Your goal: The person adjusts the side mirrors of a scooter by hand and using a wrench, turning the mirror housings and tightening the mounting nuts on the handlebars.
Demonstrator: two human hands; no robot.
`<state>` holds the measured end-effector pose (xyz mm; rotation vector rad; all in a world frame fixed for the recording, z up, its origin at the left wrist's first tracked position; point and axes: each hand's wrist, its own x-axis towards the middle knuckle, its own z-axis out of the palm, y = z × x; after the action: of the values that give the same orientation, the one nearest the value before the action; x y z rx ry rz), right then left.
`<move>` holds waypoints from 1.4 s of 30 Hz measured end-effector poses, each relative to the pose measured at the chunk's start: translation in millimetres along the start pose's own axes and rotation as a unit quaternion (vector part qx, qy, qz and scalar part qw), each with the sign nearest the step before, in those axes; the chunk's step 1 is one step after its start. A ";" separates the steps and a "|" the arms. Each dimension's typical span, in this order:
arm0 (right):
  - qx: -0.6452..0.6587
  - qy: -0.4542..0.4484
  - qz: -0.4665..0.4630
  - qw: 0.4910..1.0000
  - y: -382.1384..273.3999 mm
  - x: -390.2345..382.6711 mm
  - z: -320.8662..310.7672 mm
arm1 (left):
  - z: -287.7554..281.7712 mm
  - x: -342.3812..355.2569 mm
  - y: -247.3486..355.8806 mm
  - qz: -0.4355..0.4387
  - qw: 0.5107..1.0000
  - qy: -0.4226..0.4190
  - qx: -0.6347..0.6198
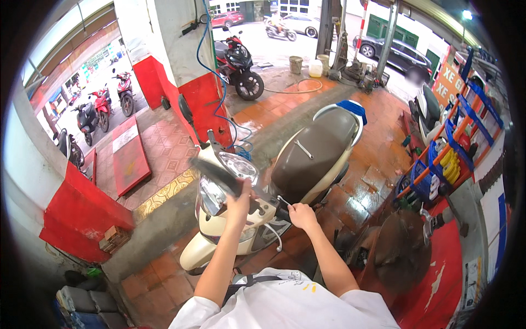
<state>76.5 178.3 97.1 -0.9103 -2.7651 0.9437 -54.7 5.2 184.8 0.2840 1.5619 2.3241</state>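
Scooter (296, 176) stands mid-frame, wrench (303, 149) on its seat (326, 134), motorbike (238, 68) upper centre; left hand (241, 200) grips blurred dark piece (216, 174), right hand (302, 215) thin rod (281, 199).

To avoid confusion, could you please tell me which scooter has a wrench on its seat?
The cream scooter at the right hand; only its brown seat shows the wrench.

Mid-frame, my left hand (241, 200) holds a dark piece (215, 174); my right hand (302, 216) a metal tool (282, 201). Above, a wrench (303, 149) lies on a seat (298, 175).
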 end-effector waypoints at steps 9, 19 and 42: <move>-0.011 0.033 -0.019 0.999 30.4 9.7 14.9 | 69.6 -30.7 -9.4 0.278 0.857 -0.196 0.387; -0.005 0.028 -0.006 1.000 -7.3 -3.7 -1.4 | -31.5 -48.7 -25.9 0.186 0.981 -0.038 0.045; -0.007 0.018 -0.005 1.000 1.6 -1.2 -2.8 | 13.1 4.9 -5.3 0.017 0.994 0.005 0.109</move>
<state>79.1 180.2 98.6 -0.9041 -2.7477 0.8984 -54.0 20.2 184.9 0.3539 1.8336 2.1837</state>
